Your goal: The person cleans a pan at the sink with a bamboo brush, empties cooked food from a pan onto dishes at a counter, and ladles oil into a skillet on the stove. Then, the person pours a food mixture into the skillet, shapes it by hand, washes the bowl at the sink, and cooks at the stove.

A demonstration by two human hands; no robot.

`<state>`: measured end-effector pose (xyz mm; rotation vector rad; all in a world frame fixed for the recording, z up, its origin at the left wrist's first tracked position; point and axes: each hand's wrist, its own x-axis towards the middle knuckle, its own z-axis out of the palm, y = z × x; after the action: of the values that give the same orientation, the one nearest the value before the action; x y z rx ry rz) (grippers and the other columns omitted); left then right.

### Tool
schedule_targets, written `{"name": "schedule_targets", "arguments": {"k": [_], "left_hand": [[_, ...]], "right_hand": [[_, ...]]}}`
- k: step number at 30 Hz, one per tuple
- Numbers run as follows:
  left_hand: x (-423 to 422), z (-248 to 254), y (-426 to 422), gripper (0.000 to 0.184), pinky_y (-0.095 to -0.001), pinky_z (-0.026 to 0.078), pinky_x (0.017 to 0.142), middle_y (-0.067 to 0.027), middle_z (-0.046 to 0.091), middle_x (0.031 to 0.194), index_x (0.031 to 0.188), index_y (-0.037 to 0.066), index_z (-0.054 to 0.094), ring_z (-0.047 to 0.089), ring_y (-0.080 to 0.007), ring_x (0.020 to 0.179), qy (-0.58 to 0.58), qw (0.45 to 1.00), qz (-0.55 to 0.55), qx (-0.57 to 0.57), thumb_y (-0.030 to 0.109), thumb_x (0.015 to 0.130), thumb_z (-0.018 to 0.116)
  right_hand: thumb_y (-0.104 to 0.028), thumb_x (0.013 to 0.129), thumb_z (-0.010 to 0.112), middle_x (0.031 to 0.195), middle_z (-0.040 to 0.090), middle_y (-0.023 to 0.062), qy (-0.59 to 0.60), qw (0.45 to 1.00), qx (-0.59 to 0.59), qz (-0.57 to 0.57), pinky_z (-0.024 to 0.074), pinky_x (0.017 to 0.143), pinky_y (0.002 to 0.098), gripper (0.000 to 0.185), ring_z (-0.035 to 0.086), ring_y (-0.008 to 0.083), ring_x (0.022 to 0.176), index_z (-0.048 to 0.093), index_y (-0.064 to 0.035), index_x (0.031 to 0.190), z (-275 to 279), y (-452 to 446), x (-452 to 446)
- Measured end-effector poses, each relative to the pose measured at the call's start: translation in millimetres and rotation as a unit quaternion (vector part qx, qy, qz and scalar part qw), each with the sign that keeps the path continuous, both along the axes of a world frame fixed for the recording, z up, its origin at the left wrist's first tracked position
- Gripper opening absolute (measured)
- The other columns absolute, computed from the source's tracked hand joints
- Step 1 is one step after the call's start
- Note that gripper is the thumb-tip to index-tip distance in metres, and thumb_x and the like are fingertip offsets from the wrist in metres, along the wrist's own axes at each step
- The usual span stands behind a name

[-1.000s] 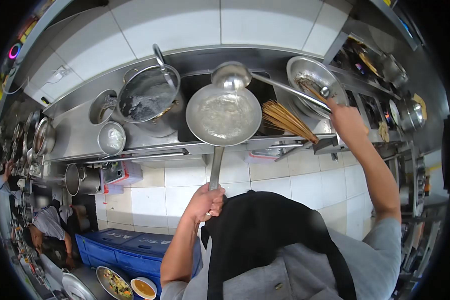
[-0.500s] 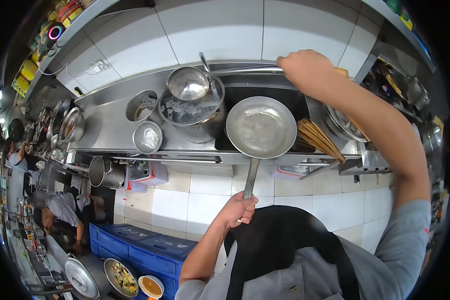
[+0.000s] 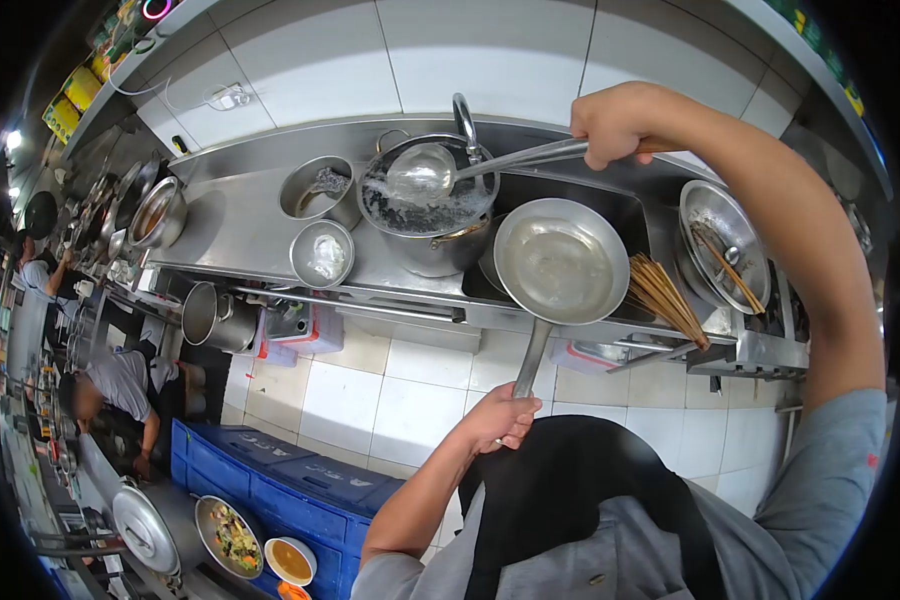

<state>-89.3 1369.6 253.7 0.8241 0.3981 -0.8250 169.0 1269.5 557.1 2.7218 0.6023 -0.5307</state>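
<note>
My left hand (image 3: 502,418) is wrapped round the handle of a metal frying pan (image 3: 560,262), held level over the front edge of the sink (image 3: 625,215). A little clear liquid seems to lie in the pan. My right hand (image 3: 615,125) grips the long handle of a large metal ladle (image 3: 422,174). The ladle's bowl is down in the dark liquid of a big pot (image 3: 432,255), below a curved faucet (image 3: 464,120). Right of the pan lies a bamboo brush (image 3: 667,300).
Left of the pot are a smaller pot (image 3: 320,192) and a bowl (image 3: 322,254). A steel basin (image 3: 727,245) with chopsticks and a spoon stands right. Blue crates (image 3: 270,480) and a dish of vegetables (image 3: 228,537) are lower left, where another person (image 3: 120,395) bends.
The ladle has gone from over the pan, left across to the pot, and down into its liquid. My right hand moved up and left with it. The view has shifted; my left hand still holds the pan.
</note>
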Motion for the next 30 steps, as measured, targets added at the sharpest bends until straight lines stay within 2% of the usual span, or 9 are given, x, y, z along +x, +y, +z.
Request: {"name": "schedule_targets", "arguments": {"k": [1, 2, 4, 7, 17, 20, 25, 26, 30], "left_hand": [[0, -1, 1, 0.021, -0.0214, 0.023, 0.037, 0.0063, 0.036, 0.063, 0.09, 0.014, 0.039, 0.029, -0.003, 0.047, 0.002, 1.0, -0.004, 0.0, 0.012, 0.095, 0.059], [0, -1, 2, 0.021, -0.0214, 0.023, 0.037, 0.0063, 0.036, 0.063, 0.09, 0.014, 0.039, 0.029, -0.003, 0.047, 0.0, 1.0, -0.001, -0.001, 0.012, 0.095, 0.059], [0, -1, 3, 0.016, -0.0202, 0.025, 0.038, 0.0057, 0.039, 0.063, 0.094, 0.012, 0.044, 0.031, -0.0029, 0.047, 0.004, 1.0, 0.0, -0.007, 0.014, 0.095, 0.06], [0, -5, 4, 0.016, -0.02, 0.025, 0.038, 0.0057, 0.039, 0.063, 0.094, 0.012, 0.044, 0.031, -0.0029, 0.047, 0.006, 1.0, 0.004, -0.02, 0.014, 0.095, 0.06], [3, -2, 3, 0.014, -0.0208, 0.024, 0.038, 0.0063, 0.038, 0.062, 0.095, 0.013, 0.044, 0.03, -0.0029, 0.046, 0.017, 0.999, 0.009, -0.028, 0.014, 0.096, 0.058], [3, -1, 1, 0.014, -0.0214, 0.023, 0.037, 0.0063, 0.037, 0.061, 0.093, 0.013, 0.044, 0.029, -0.0033, 0.045, 0.02, 1.0, 0.011, -0.017, 0.013, 0.096, 0.058], [2, -2, -2, 0.017, -0.0215, 0.023, 0.037, 0.0058, 0.036, 0.06, 0.089, 0.013, 0.043, 0.029, -0.0043, 0.044, 0.022, 0.999, 0.022, -0.013, 0.013, 0.096, 0.058], [2, 1, -4, 0.02, -0.0225, 0.022, 0.037, 0.0056, 0.033, 0.06, 0.088, 0.013, 0.041, 0.027, -0.004, 0.045, 0.028, 0.999, 0.022, -0.016, 0.01, 0.094, 0.059], [1, 7, -10, 0.018, -0.0225, 0.022, 0.037, 0.0049, 0.033, 0.06, 0.089, 0.013, 0.042, 0.027, -0.0047, 0.045, 0.031, 0.999, 0.037, 0.007, 0.008, 0.094, 0.059]], "right_hand": [[-0.009, 0.077, 0.065, 0.062, 0.056, 0.0115, 0.037, 0.999, -0.018, 0.027, 0.0468, 0.042, 0.035, 0.014, 0.056, 0.0213, 0.044, 0.059, 0.0024, 0.081, 0, -2, 12], [-0.009, 0.077, 0.065, 0.062, 0.056, 0.0115, 0.035, 0.999, -0.02, 0.029, 0.0468, 0.042, 0.035, 0.014, 0.056, 0.0213, 0.044, 0.059, 0.0024, 0.081, 0, -5, 24], [-0.009, 0.077, 0.067, 0.058, 0.053, 0.0093, 0.138, 0.99, 0.025, 0.004, 0.0438, 0.039, 0.0334, 0.014, 0.055, 0.0195, 0.042, 0.06, 0.0018, 0.082, 0, -15, 40], [-0.009, 0.078, 0.069, 0.055, 0.05, 0.0076, 0.177, 0.982, 0.06, -0.031, 0.043, 0.038, 0.0339, 0.015, 0.052, 0.0177, 0.039, 0.06, 0.0024, 0.081, 8, -23, 45], [-0.007, 0.077, 0.069, 0.054, 0.049, 0.0075, 0.2, 0.974, 0.086, -0.059, 0.0391, 0.034, 0.0326, 0.015, 0.051, 0.017, 0.037, 0.06, 0.0034, 0.08, 44, -68, 32], [-0.005, 0.075, 0.069, 0.054, 0.052, 0.0078, 0.161, 0.982, 0.075, -0.058, 0.0383, 0.033, 0.032, 0.014, 0.052, 0.0168, 0.037, 0.06, 0.0039, 0.08, 59, -88, 19], [-0.002, 0.074, 0.068, 0.055, 0.056, 0.0091, 0.147, 0.979, 0.094, -0.107, 0.0374, 0.032, 0.0317, 0.012, 0.053, 0.0168, 0.036, 0.06, 0.0056, 0.08, 71, -135, 4], [-0.001, 0.074, 0.068, 0.055, 0.056, 0.009, 0.161, 0.976, 0.099, -0.106, 0.0371, 0.032, 0.0314, 0.012, 0.052, 0.0168, 0.036, 0.06, 0.0061, 0.08, 71, -149, 5], [0.0, 0.073, 0.067, 0.055, 0.056, 0.0089, 0.164, 0.97, 0.104, -0.146, 0.0367, 0.032, 0.0312, 0.012, 0.052, 0.0171, 0.036, 0.061, 0.0064, 0.081, 70, -186, -7]]}}
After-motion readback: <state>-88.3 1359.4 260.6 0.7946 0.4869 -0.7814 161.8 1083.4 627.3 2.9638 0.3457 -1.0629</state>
